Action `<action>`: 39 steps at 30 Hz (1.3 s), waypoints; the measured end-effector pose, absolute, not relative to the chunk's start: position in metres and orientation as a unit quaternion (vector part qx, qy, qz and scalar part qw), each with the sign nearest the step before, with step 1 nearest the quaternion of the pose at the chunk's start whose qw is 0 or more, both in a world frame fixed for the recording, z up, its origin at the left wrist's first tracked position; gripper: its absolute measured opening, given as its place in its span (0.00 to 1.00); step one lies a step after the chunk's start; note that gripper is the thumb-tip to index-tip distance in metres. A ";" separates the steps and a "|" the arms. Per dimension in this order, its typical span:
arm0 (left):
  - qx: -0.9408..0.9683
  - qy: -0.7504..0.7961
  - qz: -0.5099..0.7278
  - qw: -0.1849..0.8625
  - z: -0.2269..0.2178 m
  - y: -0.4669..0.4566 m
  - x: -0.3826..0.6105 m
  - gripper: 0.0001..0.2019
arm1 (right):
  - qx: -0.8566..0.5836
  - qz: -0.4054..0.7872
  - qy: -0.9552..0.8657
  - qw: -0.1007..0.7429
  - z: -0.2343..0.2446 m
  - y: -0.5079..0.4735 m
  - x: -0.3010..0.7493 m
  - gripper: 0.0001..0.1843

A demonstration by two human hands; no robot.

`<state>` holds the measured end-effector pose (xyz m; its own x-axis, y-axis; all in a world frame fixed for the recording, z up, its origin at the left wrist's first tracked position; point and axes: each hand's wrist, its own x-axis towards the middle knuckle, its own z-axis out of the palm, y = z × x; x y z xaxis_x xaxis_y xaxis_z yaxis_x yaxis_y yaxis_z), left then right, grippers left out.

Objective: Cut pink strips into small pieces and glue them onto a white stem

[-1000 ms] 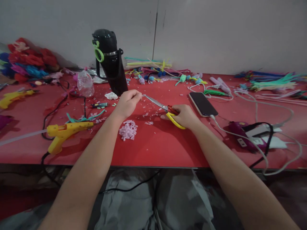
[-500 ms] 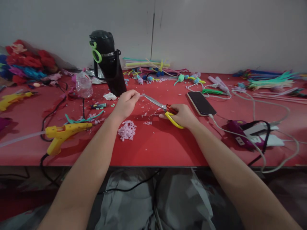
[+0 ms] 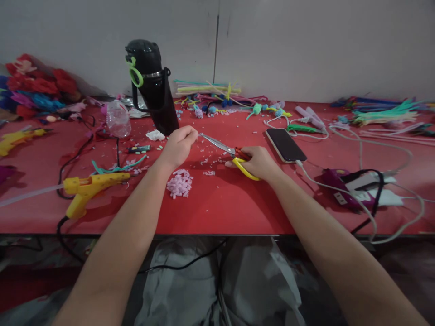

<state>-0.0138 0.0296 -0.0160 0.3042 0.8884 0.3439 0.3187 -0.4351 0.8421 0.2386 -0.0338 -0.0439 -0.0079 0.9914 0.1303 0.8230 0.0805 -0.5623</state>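
My right hand [image 3: 260, 163] grips a pair of scissors [image 3: 219, 145] with red and yellow handles. Their silver blades point left, and the tips meet the fingertips of my left hand [image 3: 181, 142]. That left hand is closed in a pinch; whatever it holds at the blade tips is too small to make out. Below it, on the red table [image 3: 210, 208], lies a heap of short pale-pink cut pieces [image 3: 180, 184]. Tiny pink bits [image 3: 209, 173] are scattered beneath the blades.
A black flask [image 3: 154, 88] stands behind my left hand. To the left lie a yellow glue gun [image 3: 97, 185] and a clear plastic bottle [image 3: 118, 120]. A phone [image 3: 286, 145] on a white cable and a purple power strip [image 3: 346, 192] are at right. Pipe cleaners [image 3: 207, 89] line the back.
Both hands and the scissors stay in nearly the same place. The whole view has shifted very slightly.
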 end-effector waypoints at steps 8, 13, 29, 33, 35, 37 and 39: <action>0.744 0.408 0.425 0.316 -0.016 0.030 -0.013 0.12 | -0.646 0.175 -0.688 0.280 -0.043 -0.035 0.240 0.36; 0.752 0.414 0.426 0.287 -0.020 0.032 -0.012 0.13 | -0.636 0.190 -0.694 0.278 -0.043 -0.036 0.243 0.35; 0.766 0.408 0.422 0.263 -0.019 0.028 -0.009 0.15 | -0.646 0.187 -0.689 0.271 -0.048 -0.032 0.245 0.36; 0.768 0.411 0.419 0.258 -0.020 0.030 -0.009 0.16 | -0.642 0.186 -0.691 0.276 -0.045 -0.034 0.243 0.35; 0.770 0.411 0.417 0.253 -0.021 0.031 -0.010 0.16 | -0.636 0.188 -0.694 0.281 -0.044 -0.035 0.243 0.34; 0.772 0.410 0.418 0.247 -0.021 0.032 -0.010 0.17 | -0.632 0.190 -0.696 0.283 -0.044 -0.035 0.244 0.34; 0.773 0.409 0.418 0.246 -0.022 0.033 -0.010 0.17 | -0.630 0.192 -0.698 0.281 -0.046 -0.035 0.244 0.34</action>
<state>-0.0104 0.0327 -0.0223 0.3163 0.8380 0.4447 0.4261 -0.5443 0.7226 0.2441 -0.0346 -0.0457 -0.0482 0.9875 0.1498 0.7720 0.1320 -0.6217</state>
